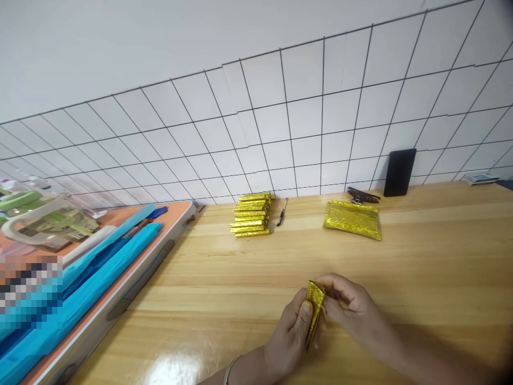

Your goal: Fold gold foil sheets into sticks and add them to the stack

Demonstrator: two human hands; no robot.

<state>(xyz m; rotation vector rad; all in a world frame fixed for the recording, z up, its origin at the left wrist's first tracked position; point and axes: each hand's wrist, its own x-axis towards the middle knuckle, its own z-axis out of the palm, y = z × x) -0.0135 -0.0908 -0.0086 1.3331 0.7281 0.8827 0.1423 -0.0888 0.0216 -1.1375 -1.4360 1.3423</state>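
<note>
Near the table's front, my left hand (290,331) grips a folded piece of gold foil (315,299), with the thumb pressed on its face. The foil is held upright at a slight tilt. My right hand (350,305) is closed at the foil's right edge, its fingertips partly hidden behind it. Further back lies a stack of gold foil rolls (252,215). Flat gold foil sheets (352,220) rest to the right, with a black clip (364,195) at their back edge.
A pen (282,212) lies right of the rolls on the wooden table (208,278). A black flat object (399,172) leans on the tiled wall. At left, an orange-topped surface (116,215) holds blue fabric (116,278) and a green-and-white item (44,216).
</note>
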